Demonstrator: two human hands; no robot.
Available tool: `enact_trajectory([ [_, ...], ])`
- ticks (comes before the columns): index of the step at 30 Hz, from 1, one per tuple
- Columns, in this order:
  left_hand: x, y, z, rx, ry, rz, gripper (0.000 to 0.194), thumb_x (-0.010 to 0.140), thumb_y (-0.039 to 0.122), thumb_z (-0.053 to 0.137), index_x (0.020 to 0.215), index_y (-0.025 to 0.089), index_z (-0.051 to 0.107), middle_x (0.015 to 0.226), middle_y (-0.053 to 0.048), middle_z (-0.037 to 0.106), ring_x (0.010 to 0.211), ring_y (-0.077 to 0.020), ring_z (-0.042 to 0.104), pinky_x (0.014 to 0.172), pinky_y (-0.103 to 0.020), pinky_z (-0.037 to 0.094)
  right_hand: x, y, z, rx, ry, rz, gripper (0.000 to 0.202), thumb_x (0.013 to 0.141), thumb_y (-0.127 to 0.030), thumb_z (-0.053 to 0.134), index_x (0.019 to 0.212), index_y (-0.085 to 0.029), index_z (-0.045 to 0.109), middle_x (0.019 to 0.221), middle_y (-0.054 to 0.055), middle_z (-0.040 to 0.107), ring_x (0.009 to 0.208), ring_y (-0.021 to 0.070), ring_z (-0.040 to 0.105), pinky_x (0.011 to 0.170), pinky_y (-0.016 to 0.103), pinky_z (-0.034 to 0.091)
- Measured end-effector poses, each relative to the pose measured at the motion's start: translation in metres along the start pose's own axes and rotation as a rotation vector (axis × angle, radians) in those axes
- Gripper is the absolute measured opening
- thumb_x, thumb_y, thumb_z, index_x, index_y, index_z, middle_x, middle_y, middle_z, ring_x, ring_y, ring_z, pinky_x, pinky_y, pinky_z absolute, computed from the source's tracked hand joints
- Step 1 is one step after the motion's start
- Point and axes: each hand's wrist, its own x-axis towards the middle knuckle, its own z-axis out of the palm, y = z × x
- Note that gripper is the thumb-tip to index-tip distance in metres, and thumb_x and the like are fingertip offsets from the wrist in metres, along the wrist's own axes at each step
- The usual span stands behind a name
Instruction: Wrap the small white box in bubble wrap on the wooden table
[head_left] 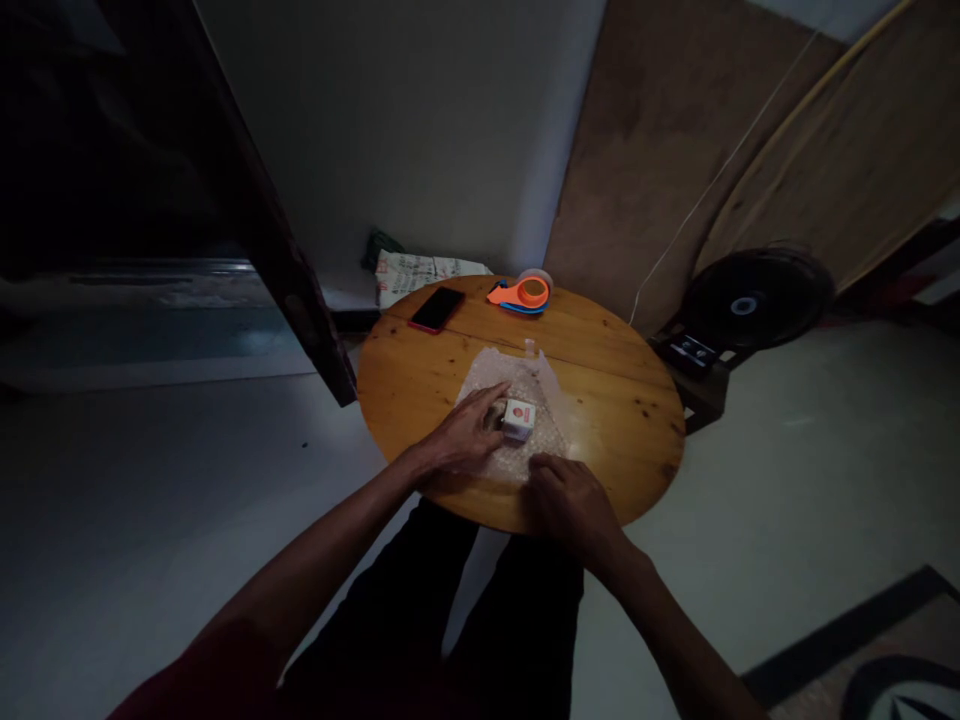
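A small white box (pixel 519 420) with a red mark on top lies on a sheet of bubble wrap (pixel 551 432), spread over the round wooden table. From the left, my left hand (pixel 471 428) closes its thumb and fingers about the box's near-left end; the exact contact is in shadow. My right hand (pixel 568 492) is at the sheet's lower right edge, fingers curled and pinched on the bubble wrap. A short strip of clear tape (pixel 530 347) shows at the sheet's far edge.
On the far side of the wooden table (pixel 630 400) are an orange and blue tape dispenser (pixel 529 292) and a phone (pixel 437 310). Behind the table lies a white printed sack (pixel 397 275) by the wall. A black fan (pixel 757 300) stands to the right.
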Motion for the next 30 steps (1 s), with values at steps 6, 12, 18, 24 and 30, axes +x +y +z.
enact_trajectory([
  [6,-0.026,0.029,-0.024,0.293,-0.085,0.179,0.069,0.069,0.040,0.072,0.132,0.021,0.050,0.131,-0.009,0.054,0.124,-0.0273,0.046,0.106,-0.042,0.036,0.014,0.008,-0.017,0.119,0.080,0.171,0.021,0.093,-0.023,0.040,0.091,-0.021,0.061,0.085,0.006,0.068,0.075,0.0208,0.058,0.072,0.033,0.042],
  [12,-0.017,0.022,-0.017,0.401,-0.039,0.136,0.016,0.080,0.028,0.061,0.092,0.021,0.068,0.115,-0.006,0.063,0.112,-0.0242,0.054,0.101,-0.041,0.038,0.027,0.020,-0.032,0.397,0.079,0.255,0.022,0.093,-0.034,0.041,0.094,-0.023,0.060,0.083,0.003,0.066,0.073,0.0182,0.061,0.066,0.029,0.045],
  [18,0.003,0.014,-0.011,0.172,0.030,0.012,0.008,0.075,0.019,0.058,0.080,0.020,0.064,0.108,-0.003,0.067,0.097,-0.0191,0.061,0.086,-0.032,0.049,0.034,0.026,-0.031,0.339,0.049,0.238,0.041,0.076,-0.038,0.067,0.113,-0.023,0.056,0.105,0.007,0.066,0.093,0.0234,0.062,0.081,0.035,0.049],
  [24,0.017,0.008,-0.006,0.048,0.101,-0.044,0.002,0.070,0.019,0.061,0.072,0.018,0.061,0.108,-0.004,0.069,0.092,-0.0183,0.063,0.083,-0.029,0.049,0.063,0.044,-0.025,0.471,0.106,0.164,0.012,0.084,-0.027,0.053,0.082,-0.020,0.062,0.115,0.009,0.061,0.098,0.0200,0.060,0.080,0.031,0.049],
  [30,0.019,-0.003,0.000,-0.131,0.103,-0.088,0.004,0.071,0.019,0.060,0.069,0.016,0.058,0.088,-0.002,0.070,0.073,-0.0127,0.062,0.065,-0.021,0.047,0.075,0.057,-0.021,0.706,0.001,0.218,0.018,0.084,-0.032,0.055,0.091,-0.019,0.065,0.098,0.006,0.068,0.087,0.0182,0.063,0.076,0.029,0.049],
])
